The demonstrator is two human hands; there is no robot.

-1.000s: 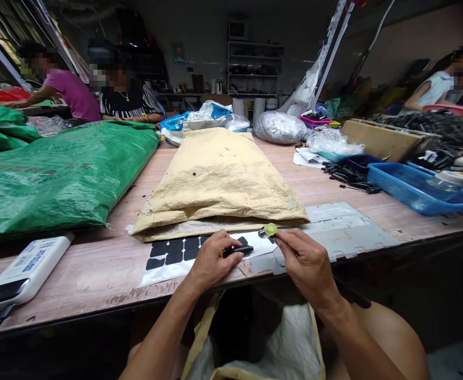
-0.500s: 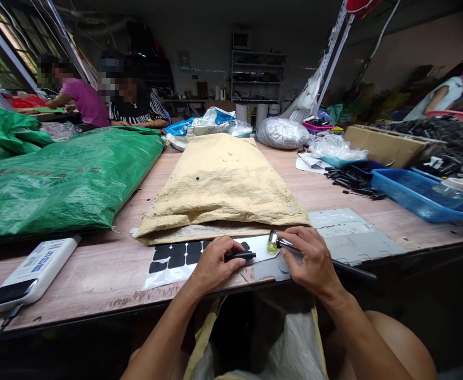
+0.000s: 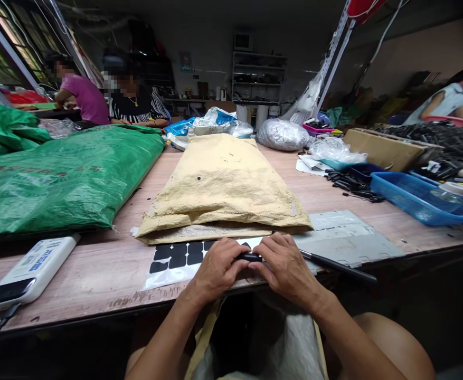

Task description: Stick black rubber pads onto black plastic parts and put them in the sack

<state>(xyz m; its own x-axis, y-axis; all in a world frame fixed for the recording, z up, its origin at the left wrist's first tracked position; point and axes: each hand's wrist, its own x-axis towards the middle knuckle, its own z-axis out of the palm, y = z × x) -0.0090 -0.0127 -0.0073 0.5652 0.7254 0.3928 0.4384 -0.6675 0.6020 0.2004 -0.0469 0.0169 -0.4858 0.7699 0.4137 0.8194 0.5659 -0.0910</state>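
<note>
My left hand (image 3: 220, 266) is closed round a short black cylindrical piece (image 3: 250, 257) above the table's front edge. Against the right end of that piece, my right hand (image 3: 282, 266) has its fingers bent and pressed together. A long black rod with a metal shaft (image 3: 336, 265) lies to the right of my right hand, its left end hidden behind the fingers. Beneath the hands is a white sheet with black rounded stickers (image 3: 176, 259), partly under a yellow woven sack (image 3: 223, 184).
A green sack (image 3: 65, 179) and a white power bank (image 3: 29, 272) lie to the left. On the right are a grey plate (image 3: 350, 237), a blue tray (image 3: 417, 203) and black parts (image 3: 352, 182). People sit farther back. An open sack hangs below the edge.
My right hand has moved left from the long rod's metal head to the black piece. My left hand has shifted slightly right, and the two hands now meet.
</note>
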